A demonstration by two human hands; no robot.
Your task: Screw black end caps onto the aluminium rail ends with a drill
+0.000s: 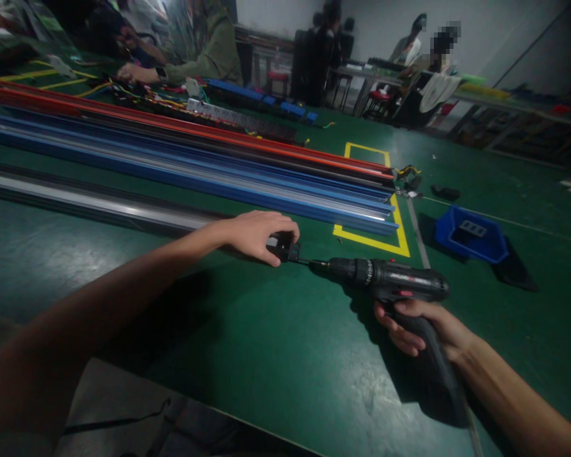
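Note:
My right hand (421, 327) is wrapped round the grip of a black power drill (385, 276), which points left. The drill's thin bit meets a small black end piece (292, 251) at the tip of a long black-and-silver metal profile (137, 209). Around that end of the profile curls my left hand (261, 236), thumb on the near side and fingers over the far side. Whether the bit sits in a screw is too small to tell.
Blue profiles (247, 181) and red profiles (209, 130) lie behind, ending inside a yellow tape outline (368, 244). A blue bin (473, 235) stands at the right on the green table (276, 355). Across the table a person in a green sleeve (214, 54) works near wired parts.

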